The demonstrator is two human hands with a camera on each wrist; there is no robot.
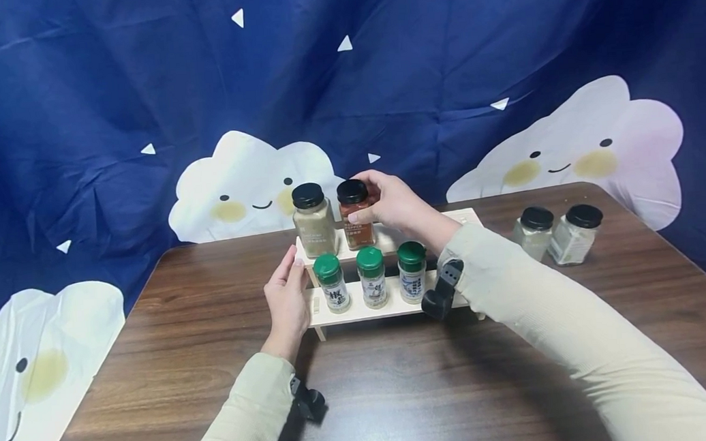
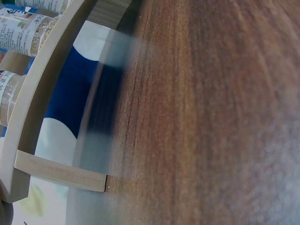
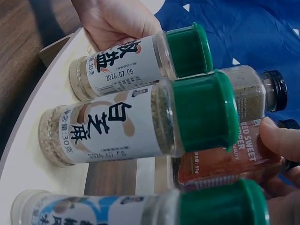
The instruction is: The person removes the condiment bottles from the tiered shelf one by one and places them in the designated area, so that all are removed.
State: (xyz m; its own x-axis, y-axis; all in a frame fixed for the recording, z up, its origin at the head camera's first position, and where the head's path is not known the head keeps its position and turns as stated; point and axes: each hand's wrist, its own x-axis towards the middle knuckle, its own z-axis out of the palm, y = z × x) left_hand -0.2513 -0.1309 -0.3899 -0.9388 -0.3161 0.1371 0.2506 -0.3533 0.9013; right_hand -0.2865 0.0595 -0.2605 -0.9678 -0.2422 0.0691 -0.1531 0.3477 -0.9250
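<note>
My right hand (image 1: pixel 391 201) grips a black-lidded glass jar of red sweet pepper (image 1: pixel 359 234) at the upper tier of a pale wooden two-tier rack (image 1: pixel 372 314). In the right wrist view, its thumb (image 3: pixel 280 140) lies across the upper part of the jar. My left hand (image 1: pixel 288 303) holds the rack's left end, thumb and fingers at the upper shelf's corner. A black-lidded jar of beige powder (image 1: pixel 315 230) stands left of the red one. On the lower tier stand three green-capped bottles: left (image 1: pixel 336 295), middle (image 1: pixel 374 289) and right (image 1: pixel 413 284).
Two more black-lidded jars, one (image 1: pixel 534 235) beside the other (image 1: pixel 574 236), stand on the brown wooden table (image 1: pixel 213 326) to the right of the rack. A blue cloth (image 1: pixel 410 73) with smiling clouds hangs behind. My right forearm passes over the rack's right end.
</note>
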